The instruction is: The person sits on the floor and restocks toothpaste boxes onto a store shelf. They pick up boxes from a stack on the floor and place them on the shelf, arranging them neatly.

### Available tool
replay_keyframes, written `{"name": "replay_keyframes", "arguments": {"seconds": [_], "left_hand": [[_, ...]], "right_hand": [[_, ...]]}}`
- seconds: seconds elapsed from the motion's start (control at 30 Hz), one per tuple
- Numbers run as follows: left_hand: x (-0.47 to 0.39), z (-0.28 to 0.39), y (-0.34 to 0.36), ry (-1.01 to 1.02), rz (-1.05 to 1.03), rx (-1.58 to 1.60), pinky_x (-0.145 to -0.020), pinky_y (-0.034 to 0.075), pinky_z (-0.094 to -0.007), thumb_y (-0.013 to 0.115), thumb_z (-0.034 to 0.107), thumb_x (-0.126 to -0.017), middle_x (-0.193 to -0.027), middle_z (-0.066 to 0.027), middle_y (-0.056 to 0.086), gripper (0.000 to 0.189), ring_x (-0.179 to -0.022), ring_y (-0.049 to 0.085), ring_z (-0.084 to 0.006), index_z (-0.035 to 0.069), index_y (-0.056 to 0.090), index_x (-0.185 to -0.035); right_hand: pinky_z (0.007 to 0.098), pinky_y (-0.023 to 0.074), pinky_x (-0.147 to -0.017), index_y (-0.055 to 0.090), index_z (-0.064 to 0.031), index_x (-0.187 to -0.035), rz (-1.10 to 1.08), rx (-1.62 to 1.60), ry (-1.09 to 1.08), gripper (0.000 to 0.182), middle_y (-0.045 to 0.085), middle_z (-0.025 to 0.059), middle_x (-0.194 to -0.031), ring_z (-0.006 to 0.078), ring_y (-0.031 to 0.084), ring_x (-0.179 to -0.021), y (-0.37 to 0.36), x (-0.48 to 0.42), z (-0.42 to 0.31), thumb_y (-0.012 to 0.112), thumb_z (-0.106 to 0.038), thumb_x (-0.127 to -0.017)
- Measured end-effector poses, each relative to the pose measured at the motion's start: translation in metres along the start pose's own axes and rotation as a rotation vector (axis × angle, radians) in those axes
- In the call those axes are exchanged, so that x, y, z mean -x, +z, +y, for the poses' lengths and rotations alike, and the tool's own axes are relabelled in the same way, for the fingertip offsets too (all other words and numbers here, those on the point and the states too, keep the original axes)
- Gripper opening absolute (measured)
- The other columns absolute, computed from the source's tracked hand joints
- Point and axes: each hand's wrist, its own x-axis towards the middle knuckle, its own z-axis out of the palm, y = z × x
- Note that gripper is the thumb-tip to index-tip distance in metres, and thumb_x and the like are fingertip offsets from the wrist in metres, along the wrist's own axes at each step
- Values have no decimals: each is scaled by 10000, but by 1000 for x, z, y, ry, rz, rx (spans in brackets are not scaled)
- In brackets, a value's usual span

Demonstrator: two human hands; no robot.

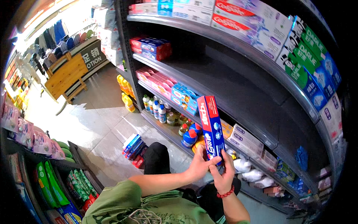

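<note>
A blue and red toothpaste box (210,126) stands tilted upright in front of me, gripped at its lower end by both hands. My left hand (199,165) holds its left side, the thumb across the bottom. On the other side is my right hand (224,172), with a red beaded bracelet (226,192) at the wrist. The two thumbs meet low on the box. Behind it runs the dark middle shelf (237,84). Similar blue and red boxes (152,47) are stacked at that shelf's left end.
Several toothpaste boxes (134,147) lie on the tiled floor (103,137) by my knee (157,158). Colgate cartons (246,19) and green Darlie boxes (306,53) fill the upper shelf. Bottles (162,113) line the bottom shelf. Packaged goods (50,182) stand at lower left.
</note>
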Motion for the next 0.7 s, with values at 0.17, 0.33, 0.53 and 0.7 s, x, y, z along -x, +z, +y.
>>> {"name": "replay_keyframes", "arguments": {"seconds": [0.17,0.33,0.53,0.7], "left_hand": [[-3,19,-9,-7,-32,161,-971,490,-334,740,161,-926,-1214,-51,541,505,-1134,534,-126,71,373,-1261],[-15,37,-26,-48,-62,276,-1034,467,-365,762,164,-904,-1271,-51,531,598,-1194,526,-153,86,350,-1330],[-37,72,-35,68,-112,169,-1054,459,-378,782,183,-885,-1306,-64,522,725,-1214,532,-168,82,306,-1422],[-56,80,-74,141,-197,-56,-992,483,-358,732,199,-933,-1256,-90,583,468,-1170,559,-160,56,462,-1288]], "right_hand": [[387,542,-832,587,28,-1323,-123,160,-126,625,623,202,-1178,311,656,-1009,-1,-31,-32,834,-180,-788],[406,559,-810,593,21,-1318,-226,240,-219,605,632,221,-1160,362,669,-985,9,-61,-39,809,-141,-777],[427,558,-792,578,9,-1340,-218,377,-338,616,633,216,-1130,369,665,-956,32,-102,-46,785,-134,-779],[385,539,-826,597,59,-1295,-183,172,-252,522,638,210,-1089,323,669,-946,50,-151,-46,763,-134,-840]]}}
